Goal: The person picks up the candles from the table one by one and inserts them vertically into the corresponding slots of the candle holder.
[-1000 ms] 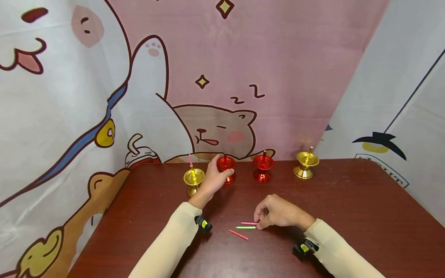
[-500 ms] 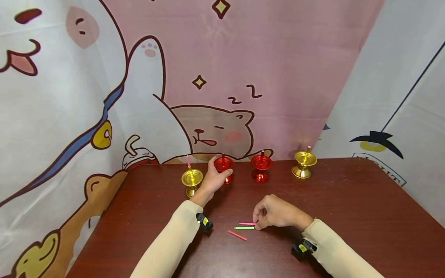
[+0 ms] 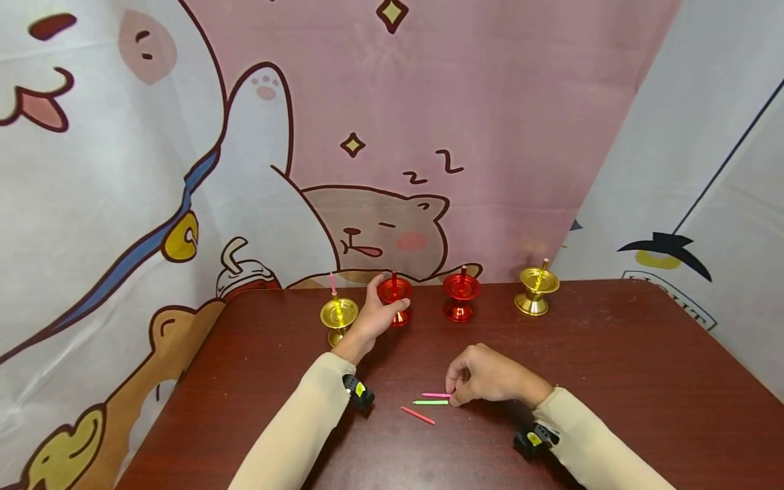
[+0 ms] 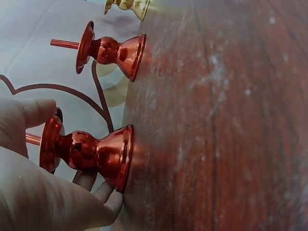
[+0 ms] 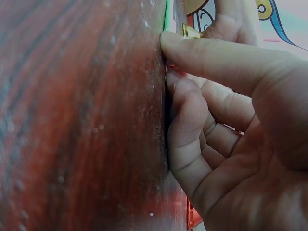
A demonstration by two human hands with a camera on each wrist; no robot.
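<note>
In the head view my left hand (image 3: 373,315) grips a red candle holder (image 3: 398,314), thumb at its dish rim. The left wrist view shows fingers behind this holder (image 4: 113,161), its base against the tabletop. My right hand (image 3: 490,373) rests low on the table, fingers curled, thumb and forefinger at the right ends of a pink candle (image 3: 433,395) and a green candle (image 3: 430,403). They seem to pinch the pink one; that contact is partly hidden. A red candle (image 3: 418,416) lies nearest me, slanted and untouched.
Left of my left hand stands a gold candle holder (image 3: 331,314) with a thin pink candle (image 3: 333,284) upright in it. Another red holder (image 3: 461,307) and a gold holder (image 3: 533,303) stand rightward along the back edge. A cartoon-printed cloth (image 3: 514,136) hangs behind the brown table (image 3: 612,381).
Both hands hold nearly the same positions. The whole head view has shifted slightly; the holders and loose candles keep their places on the table.
</note>
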